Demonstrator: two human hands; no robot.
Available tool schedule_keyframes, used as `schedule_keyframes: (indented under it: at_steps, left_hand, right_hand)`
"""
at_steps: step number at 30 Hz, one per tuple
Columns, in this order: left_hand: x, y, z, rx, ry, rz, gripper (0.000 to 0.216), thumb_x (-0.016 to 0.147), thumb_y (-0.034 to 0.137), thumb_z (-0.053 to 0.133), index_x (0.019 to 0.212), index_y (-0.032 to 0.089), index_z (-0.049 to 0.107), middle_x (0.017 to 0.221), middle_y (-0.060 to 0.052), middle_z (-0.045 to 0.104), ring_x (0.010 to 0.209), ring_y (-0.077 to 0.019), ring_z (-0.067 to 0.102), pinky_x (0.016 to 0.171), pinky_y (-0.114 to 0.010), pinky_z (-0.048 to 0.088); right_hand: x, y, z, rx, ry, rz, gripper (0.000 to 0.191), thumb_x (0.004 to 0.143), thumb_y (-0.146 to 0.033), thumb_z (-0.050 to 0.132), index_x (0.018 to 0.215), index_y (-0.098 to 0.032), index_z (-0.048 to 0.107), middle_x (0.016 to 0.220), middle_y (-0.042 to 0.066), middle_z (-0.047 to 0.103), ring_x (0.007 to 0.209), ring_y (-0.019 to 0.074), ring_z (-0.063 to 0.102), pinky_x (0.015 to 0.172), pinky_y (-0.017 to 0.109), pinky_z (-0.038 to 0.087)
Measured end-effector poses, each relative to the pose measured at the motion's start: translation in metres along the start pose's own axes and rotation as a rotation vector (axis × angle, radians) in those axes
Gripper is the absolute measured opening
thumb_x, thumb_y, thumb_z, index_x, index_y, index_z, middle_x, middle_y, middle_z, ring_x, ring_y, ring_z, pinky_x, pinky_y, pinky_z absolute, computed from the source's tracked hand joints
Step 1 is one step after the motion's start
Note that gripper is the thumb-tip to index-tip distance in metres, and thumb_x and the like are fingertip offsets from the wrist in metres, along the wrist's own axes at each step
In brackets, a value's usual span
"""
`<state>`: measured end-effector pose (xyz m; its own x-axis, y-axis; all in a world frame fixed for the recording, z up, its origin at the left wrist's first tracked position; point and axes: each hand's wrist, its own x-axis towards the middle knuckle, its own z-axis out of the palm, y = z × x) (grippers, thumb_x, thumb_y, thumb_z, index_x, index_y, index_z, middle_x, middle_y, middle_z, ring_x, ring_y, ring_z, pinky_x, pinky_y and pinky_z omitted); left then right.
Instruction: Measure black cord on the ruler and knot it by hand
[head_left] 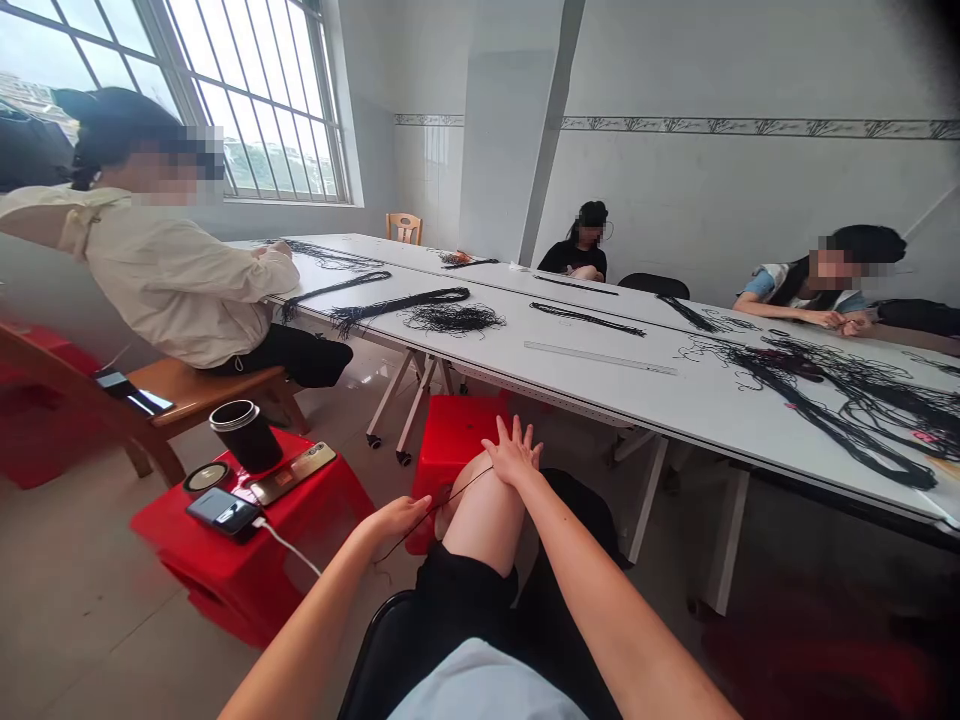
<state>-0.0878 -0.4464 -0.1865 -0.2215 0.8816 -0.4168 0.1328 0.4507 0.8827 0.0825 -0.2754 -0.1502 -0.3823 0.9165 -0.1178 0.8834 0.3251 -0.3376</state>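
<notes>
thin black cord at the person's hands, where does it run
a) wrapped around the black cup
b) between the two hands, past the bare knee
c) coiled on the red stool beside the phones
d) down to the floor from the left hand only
b, the thin black cord stretches from the left hand to the right hand, passing over the bare knee.

Legible text: none.

- Metal ruler (600, 357), on the desk (720, 410), ahead of the right grip (514, 452): any markings too small to read.
- Smartphone (223, 512), on a red stool (300, 540), left of the left grip (397, 518): screen unreadable.
- Gold phone (291, 473), just beside it: surface markings blurred.
</notes>
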Motion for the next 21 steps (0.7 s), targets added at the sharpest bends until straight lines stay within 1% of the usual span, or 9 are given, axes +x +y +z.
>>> schedule_keyframes:
  at_steps: [1,3,5,8,11,15,17,19,21]
  left_hand:
    - [0.006,0.007,0.012,-0.001,0.031,0.043,0.052,0.060,0.066,0.064,0.052,0.015,0.059,0.047,-0.003,0.056,0.046,-0.0147,0.049,0.045,-0.024,0.031]
    - [0.016,0.024,0.036,-0.015,0.106,0.142,0.045,0.070,0.060,0.059,0.069,0.016,0.064,0.065,-0.005,0.065,0.059,-0.0165,0.055,0.052,-0.023,0.035]
    - [0.025,0.040,0.055,-0.016,0.175,0.221,0.040,0.075,0.054,0.055,0.081,0.016,0.065,0.077,-0.006,0.066,0.069,-0.0176,0.057,0.057,-0.023,0.037]
    - [0.030,0.056,0.071,0.001,0.221,0.301,0.028,0.074,0.042,0.061,0.087,0.017,0.064,0.082,-0.005,0.066,0.073,-0.0174,0.057,0.060,-0.023,0.037]
    - [0.031,0.061,0.071,0.032,0.217,0.317,0.019,0.069,0.031,0.068,0.080,0.017,0.064,0.076,-0.003,0.064,0.072,-0.0170,0.057,0.061,-0.023,0.037]
    - [0.034,0.068,0.062,0.073,0.141,0.228,0.017,0.075,0.031,0.066,0.077,0.014,0.064,0.074,-0.004,0.064,0.074,-0.0194,0.060,0.064,-0.027,0.043]
    - [0.036,0.074,0.058,0.086,0.065,0.152,0.023,0.081,0.033,0.062,0.091,0.013,0.064,0.090,-0.007,0.065,0.083,-0.0206,0.061,0.071,-0.031,0.048]
    - [0.038,0.081,0.057,0.084,-0.010,0.076,0.030,0.087,0.033,0.057,0.110,0.014,0.059,0.109,-0.008,0.061,0.094,-0.0211,0.060,0.079,-0.038,0.051]
    - [0.039,0.087,0.056,0.065,-0.063,0.010,0.035,0.089,0.033,0.054,0.119,0.016,0.053,0.119,-0.009,0.056,0.100,-0.0211,0.059,0.083,-0.042,0.051]
  right_hand:
    - [0.000,0.000,0.000,-0.004,0.001,0.001,0.069,0.089,-0.062,0.028,0.148,-0.035,0.006,0.156,0.001,-0.012,0.140,0.0350,-0.013,0.106,0.059,0.002]
    - [-0.001,0.000,0.000,-0.012,0.004,0.003,0.069,0.089,-0.062,0.028,0.148,-0.035,0.005,0.156,0.002,-0.012,0.140,0.0350,-0.012,0.106,0.059,0.003]
    - [-0.001,0.000,0.000,-0.019,0.004,0.003,0.070,0.088,-0.062,0.028,0.148,-0.035,0.005,0.156,0.002,-0.012,0.140,0.0352,-0.011,0.106,0.059,0.003]
    - [-0.002,0.000,-0.001,-0.022,0.000,0.003,0.070,0.088,-0.061,0.029,0.148,-0.034,0.006,0.156,0.003,-0.010,0.140,0.0354,-0.009,0.106,0.060,0.004]
    - [-0.002,-0.001,-0.002,-0.018,-0.001,0.005,0.070,0.088,-0.061,0.029,0.148,-0.034,0.005,0.156,0.003,-0.011,0.140,0.0349,-0.010,0.106,0.060,0.004]
    - [-0.003,-0.002,-0.002,-0.001,-0.005,0.004,0.071,0.088,-0.062,0.029,0.148,-0.035,0.004,0.156,0.002,-0.012,0.141,0.0339,-0.009,0.106,0.059,0.005]
    - [-0.003,-0.003,-0.003,0.008,-0.009,0.003,0.071,0.088,-0.062,0.029,0.148,-0.035,0.004,0.156,0.002,-0.012,0.141,0.0339,-0.008,0.106,0.059,0.005]
    - [-0.003,-0.004,-0.002,0.016,-0.009,0.003,0.071,0.088,-0.062,0.029,0.148,-0.034,0.005,0.156,0.002,-0.011,0.141,0.0343,-0.009,0.106,0.059,0.005]
    - [-0.003,-0.004,-0.002,0.024,-0.006,0.004,0.071,0.088,-0.062,0.030,0.148,-0.034,0.005,0.156,0.002,-0.011,0.141,0.0344,-0.009,0.106,0.059,0.004]
